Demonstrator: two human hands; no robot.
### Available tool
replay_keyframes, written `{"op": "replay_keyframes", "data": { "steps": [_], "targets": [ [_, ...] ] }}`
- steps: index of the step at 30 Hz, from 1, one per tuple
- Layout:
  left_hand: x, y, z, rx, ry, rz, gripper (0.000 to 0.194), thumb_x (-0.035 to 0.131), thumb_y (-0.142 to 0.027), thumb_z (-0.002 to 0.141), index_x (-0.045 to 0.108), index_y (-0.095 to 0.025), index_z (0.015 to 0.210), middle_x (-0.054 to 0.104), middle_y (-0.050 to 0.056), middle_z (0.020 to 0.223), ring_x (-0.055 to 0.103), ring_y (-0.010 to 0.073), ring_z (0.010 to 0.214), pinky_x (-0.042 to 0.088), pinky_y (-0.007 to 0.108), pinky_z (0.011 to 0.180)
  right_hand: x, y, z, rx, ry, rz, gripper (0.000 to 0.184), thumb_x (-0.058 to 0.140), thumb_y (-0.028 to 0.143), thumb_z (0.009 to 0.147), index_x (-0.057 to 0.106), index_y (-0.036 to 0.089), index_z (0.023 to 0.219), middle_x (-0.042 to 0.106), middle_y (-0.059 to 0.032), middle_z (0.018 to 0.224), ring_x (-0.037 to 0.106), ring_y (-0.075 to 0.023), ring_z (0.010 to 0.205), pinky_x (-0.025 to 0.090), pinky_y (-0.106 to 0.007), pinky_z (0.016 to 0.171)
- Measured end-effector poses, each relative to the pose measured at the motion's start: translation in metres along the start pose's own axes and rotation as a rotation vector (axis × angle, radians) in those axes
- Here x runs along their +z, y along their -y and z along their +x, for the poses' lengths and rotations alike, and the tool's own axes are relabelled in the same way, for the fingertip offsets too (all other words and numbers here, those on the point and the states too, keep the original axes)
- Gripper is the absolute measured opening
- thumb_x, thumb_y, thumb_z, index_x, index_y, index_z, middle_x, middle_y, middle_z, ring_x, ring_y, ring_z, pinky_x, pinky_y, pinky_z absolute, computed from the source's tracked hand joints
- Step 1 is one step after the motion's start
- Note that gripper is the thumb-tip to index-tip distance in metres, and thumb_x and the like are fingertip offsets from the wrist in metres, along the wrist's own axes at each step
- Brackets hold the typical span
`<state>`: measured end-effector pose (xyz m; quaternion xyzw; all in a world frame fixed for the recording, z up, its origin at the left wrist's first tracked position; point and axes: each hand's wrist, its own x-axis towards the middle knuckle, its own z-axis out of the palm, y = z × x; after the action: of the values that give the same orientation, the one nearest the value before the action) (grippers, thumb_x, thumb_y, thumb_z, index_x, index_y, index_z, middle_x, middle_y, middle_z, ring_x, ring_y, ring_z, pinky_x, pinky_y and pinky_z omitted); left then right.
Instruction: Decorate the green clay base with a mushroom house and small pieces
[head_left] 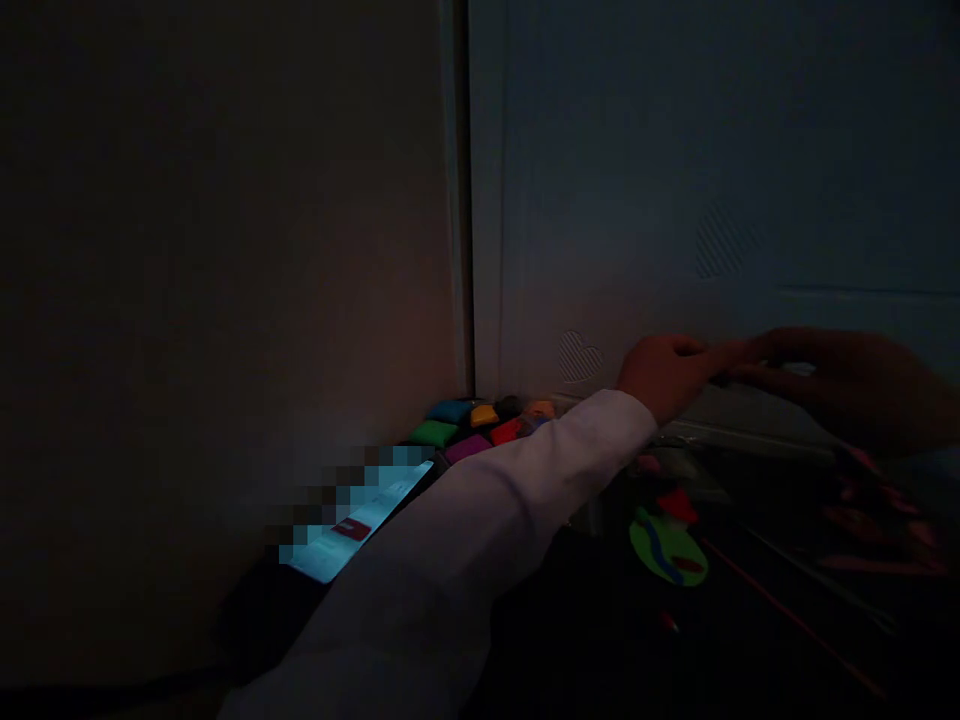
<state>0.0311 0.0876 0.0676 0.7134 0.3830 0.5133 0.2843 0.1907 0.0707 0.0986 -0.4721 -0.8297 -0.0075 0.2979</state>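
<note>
My left hand (664, 378), in a pale long sleeve, reaches across to the right with its fingers pinched. Coming in from the right edge, my right hand (862, 385) meets it fingertip to fingertip. Whatever lies between the fingers is too dark and small to make out. Below the hands lies a flat green disc (651, 560) with a blue wavy strip and a dark red piece on it. A red piece (679, 506) touches or overlaps its upper edge.
A lit screen (330, 555), partly pixelated, glows at the left. Behind the sleeve are several coloured packets, among them green (433, 433), blue (450, 411) and purple (466, 448). A thin red rod-like line (780, 605) crosses the dark surface. A pale panel with hearts (580, 358) stands behind.
</note>
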Motion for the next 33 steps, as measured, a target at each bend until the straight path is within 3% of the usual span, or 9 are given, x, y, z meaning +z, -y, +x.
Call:
{"op": "replay_keyframes", "data": {
  "steps": [5,10,19,28,33],
  "targets": [
    [0.000,0.000,0.001,-0.038,0.026,-0.115,0.028,0.057,-0.043,0.072,0.061,-0.015,0.070,0.065,0.006,0.080,0.060,0.0145,0.076,0.048,0.030,0.071,0.008,-0.019,0.008,-0.079,-0.071,0.085,0.031,0.060,0.049,0.067,0.065,0.020,0.078,0.064,-0.0029,0.079,0.056,-0.0158,0.070,0.037,-0.030,0.067],
    [-0.005,-0.012,-0.002,-0.070,0.040,-0.181,0.020,0.061,-0.033,0.068,0.060,-0.013,0.065,0.063,0.005,0.076,0.059,0.0129,0.073,0.049,0.030,0.071,0.011,-0.020,0.007,-0.180,-0.067,0.193,0.040,0.058,0.057,0.067,0.064,0.018,0.077,0.064,-0.0026,0.078,0.057,-0.0154,0.072,0.039,-0.028,0.067],
    [-0.022,-0.029,-0.011,-0.040,0.083,-0.136,0.014,0.060,-0.025,0.068,0.066,-0.012,0.067,0.065,0.005,0.077,0.060,0.0161,0.081,0.050,0.032,0.078,0.014,-0.018,0.010,-0.290,-0.050,0.325,0.033,0.052,0.043,0.081,0.060,0.012,0.086,0.062,-0.0028,0.079,0.057,-0.0106,0.072,0.045,-0.026,0.068],
    [-0.018,-0.024,-0.009,0.002,0.019,-0.003,0.013,0.054,-0.021,0.073,0.061,-0.014,0.063,0.061,0.000,0.068,0.060,0.0144,0.074,0.050,0.030,0.074,0.018,-0.006,0.004,-0.326,-0.117,0.231,0.024,0.053,0.033,0.084,0.059,0.011,0.090,0.060,-0.0026,0.084,0.057,-0.0108,0.079,0.047,-0.031,0.077],
    [-0.016,-0.018,-0.008,0.017,0.009,0.117,0.019,0.052,-0.028,0.084,0.059,-0.012,0.088,0.062,0.004,0.089,0.059,0.0157,0.081,0.050,0.035,0.072,0.026,-0.007,0.005,-0.307,-0.102,0.172,0.026,0.048,0.033,0.087,0.057,0.010,0.092,0.059,-0.0029,0.085,0.057,-0.0101,0.078,0.048,-0.029,0.073]
  ]
}}
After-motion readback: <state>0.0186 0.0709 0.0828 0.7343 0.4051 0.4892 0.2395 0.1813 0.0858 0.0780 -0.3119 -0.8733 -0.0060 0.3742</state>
